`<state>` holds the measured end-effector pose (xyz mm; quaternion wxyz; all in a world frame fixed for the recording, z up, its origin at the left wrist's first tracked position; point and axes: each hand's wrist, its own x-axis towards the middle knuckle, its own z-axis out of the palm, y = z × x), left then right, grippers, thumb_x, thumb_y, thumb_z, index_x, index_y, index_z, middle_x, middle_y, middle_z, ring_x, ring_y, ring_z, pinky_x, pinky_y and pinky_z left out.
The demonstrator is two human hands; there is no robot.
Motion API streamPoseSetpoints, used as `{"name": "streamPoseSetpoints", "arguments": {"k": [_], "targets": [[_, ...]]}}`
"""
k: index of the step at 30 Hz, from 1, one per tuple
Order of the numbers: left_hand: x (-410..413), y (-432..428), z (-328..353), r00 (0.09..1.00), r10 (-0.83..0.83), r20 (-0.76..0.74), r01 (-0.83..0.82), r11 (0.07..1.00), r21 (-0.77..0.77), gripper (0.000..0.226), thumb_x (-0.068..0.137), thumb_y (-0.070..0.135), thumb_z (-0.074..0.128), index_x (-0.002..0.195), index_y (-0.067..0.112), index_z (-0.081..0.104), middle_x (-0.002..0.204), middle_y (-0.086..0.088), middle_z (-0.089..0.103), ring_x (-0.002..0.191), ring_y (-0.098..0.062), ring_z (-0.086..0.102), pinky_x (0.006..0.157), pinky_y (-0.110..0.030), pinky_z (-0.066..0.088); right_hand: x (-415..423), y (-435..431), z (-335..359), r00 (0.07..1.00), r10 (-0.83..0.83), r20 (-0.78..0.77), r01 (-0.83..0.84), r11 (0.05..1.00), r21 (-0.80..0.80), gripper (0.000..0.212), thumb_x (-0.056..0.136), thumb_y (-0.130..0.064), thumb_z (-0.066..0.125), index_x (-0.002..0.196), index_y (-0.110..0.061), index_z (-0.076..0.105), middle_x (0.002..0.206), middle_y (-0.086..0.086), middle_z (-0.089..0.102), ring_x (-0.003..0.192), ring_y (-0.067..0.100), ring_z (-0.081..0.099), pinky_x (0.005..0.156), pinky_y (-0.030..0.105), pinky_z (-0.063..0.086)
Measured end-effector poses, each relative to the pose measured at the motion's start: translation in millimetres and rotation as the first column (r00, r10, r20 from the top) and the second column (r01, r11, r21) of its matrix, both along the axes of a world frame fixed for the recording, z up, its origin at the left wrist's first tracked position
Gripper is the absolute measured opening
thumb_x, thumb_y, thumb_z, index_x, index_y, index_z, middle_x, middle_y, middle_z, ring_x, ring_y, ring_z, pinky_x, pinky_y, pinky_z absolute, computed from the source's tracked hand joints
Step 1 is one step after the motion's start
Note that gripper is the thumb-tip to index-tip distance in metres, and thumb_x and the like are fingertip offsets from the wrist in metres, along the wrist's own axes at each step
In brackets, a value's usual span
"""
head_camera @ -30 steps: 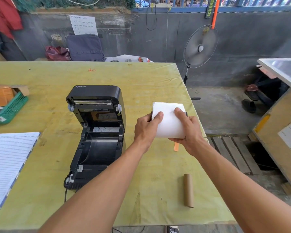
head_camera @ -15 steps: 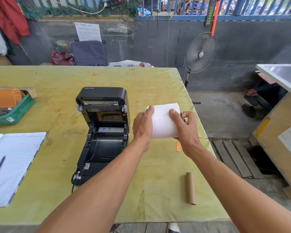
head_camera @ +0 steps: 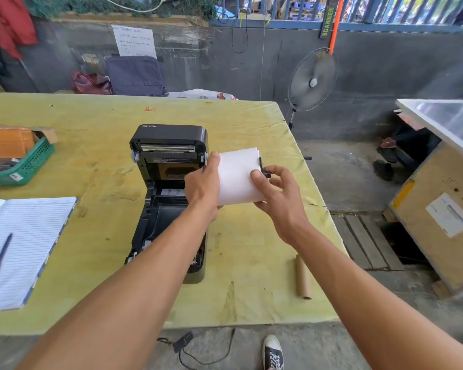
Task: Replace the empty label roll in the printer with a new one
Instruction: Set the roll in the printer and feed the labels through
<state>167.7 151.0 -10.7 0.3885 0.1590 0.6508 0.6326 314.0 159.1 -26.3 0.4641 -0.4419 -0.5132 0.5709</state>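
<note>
A black label printer [head_camera: 169,145] stands on the yellow-green table with its lid tipped back and its roll bay bare. Just right of the lid I hold a new white label roll [head_camera: 235,177] in the air. My left hand [head_camera: 202,182] grips its left end. My right hand [head_camera: 277,190] holds its right end, thumb on the paper, fingers pinching a black spindle piece [head_camera: 263,169] that sticks out of the roll's core. The empty brown cardboard core [head_camera: 302,277] lies on the table near the right edge.
An open lined notebook [head_camera: 24,247] with a pen lies at the left. A green basket [head_camera: 24,166] with an orange box sits further back left. The table edge [head_camera: 318,204] runs close on the right; a cable and my shoe are below the near edge.
Both hands carried the white roll left and away, toward the printer's open lid. My right fingers shifted onto the black spindle piece at the roll's right end.
</note>
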Motion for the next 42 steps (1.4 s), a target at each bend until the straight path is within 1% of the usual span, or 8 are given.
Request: {"name": "streamPoseSetpoints", "arguments": {"k": [4,9,14,17,21,27,35,42], "targets": [[-16,-17,-2,0.996,0.072,-0.062,-0.074,0.997,-0.032,0.045,0.072,0.059,0.066,0.066,0.015,0.060,0.081,-0.007,0.069,0.080,-0.031,0.070,0.077,-0.052,0.059,-11,-16,-5,0.997,0.022,0.067,-0.023,1.000,0.016,0.049,0.086,-0.051,0.071,0.126,-0.023,0.062,0.122,0.002,0.064,0.109,0.023,0.066,0.088,0.042,0.060],[-40,-37,-5,0.976,0.107,-0.188,-0.123,0.989,-0.077,0.049,0.075,0.063,0.061,0.063,0.015,0.055,0.075,-0.004,0.065,0.082,-0.032,0.068,0.078,-0.050,0.058,-35,-22,-11,0.986,0.072,0.151,-0.071,0.997,-0.011,0.056,0.089,-0.048,0.069,0.133,-0.014,0.064,0.121,0.006,0.071,0.107,0.025,0.070,0.097,0.048,0.056],[-61,-48,-2,0.978,0.091,-0.189,-0.103,0.993,-0.055,0.033,0.075,0.051,0.051,0.071,0.018,0.056,0.080,-0.001,0.063,0.077,-0.026,0.063,0.073,-0.041,0.053,-65,-7,-10,0.976,0.108,0.187,-0.106,0.994,-0.020,0.060,0.089,-0.052,0.065,0.131,-0.009,0.065,0.123,0.007,0.072,0.109,0.027,0.069,0.099,0.049,0.054],[-71,-56,-7,0.966,0.030,-0.258,-0.043,0.998,-0.047,0.026,0.074,0.042,0.053,0.089,0.021,0.056,0.089,0.001,0.060,0.086,-0.023,0.059,0.079,-0.045,0.052,-78,0,-15,0.974,0.114,0.196,-0.107,0.993,-0.043,0.063,0.089,-0.055,0.062,0.131,-0.007,0.065,0.122,0.007,0.072,0.109,0.027,0.068,0.099,0.049,0.054],[-87,-62,-22,0.974,-0.003,-0.226,-0.014,0.997,-0.071,0.031,0.087,0.038,0.060,0.111,0.018,0.057,0.103,0.000,0.063,0.090,-0.020,0.062,0.082,-0.045,0.057,-92,-1,-27,0.970,0.137,0.202,-0.119,0.988,-0.098,0.062,0.089,-0.056,0.062,0.128,-0.008,0.067,0.119,0.007,0.073,0.108,0.026,0.068,0.099,0.047,0.054],[-115,-62,-46,0.990,-0.031,-0.134,0.024,0.998,-0.053,0.032,0.088,0.036,0.066,0.109,0.012,0.061,0.103,-0.003,0.067,0.091,-0.019,0.066,0.072,-0.035,0.059,-113,-15,-38,0.971,0.096,0.218,-0.070,0.990,-0.125,0.066,0.082,-0.063,0.060,0.128,-0.015,0.066,0.120,0.005,0.072,0.109,0.025,0.068,0.099,0.047,0.054],[-150,-56,-61,0.970,-0.195,-0.148,0.183,0.979,-0.090,0.034,0.088,0.040,0.065,0.114,0.019,0.063,0.109,-0.002,0.068,0.098,-0.021,0.065,0.085,-0.049,0.057,-141,-31,-53,0.974,-0.051,0.221,0.087,0.984,-0.155,0.044,0.077,-0.063,0.062,0.106,-0.030,0.067,0.107,0.003,0.074,0.098,0.024,0.072,0.092,0.048,0.058],[-157,-71,-76,0.959,-0.243,-0.146,0.235,0.969,-0.071,0.025,0.093,0.034,0.060,0.113,0.019,0.065,0.108,-0.001,0.068,0.100,-0.021,0.065,0.090,-0.050,0.055,-151,-52,-62,0.960,-0.061,0.272,0.106,0.983,-0.152,0.060,0.086,-0.053,0.063,0.135,-0.018,0.061,0.125,0.005,0.070,0.112,0.022,0.067,0.101,0.042,0.053]]}}
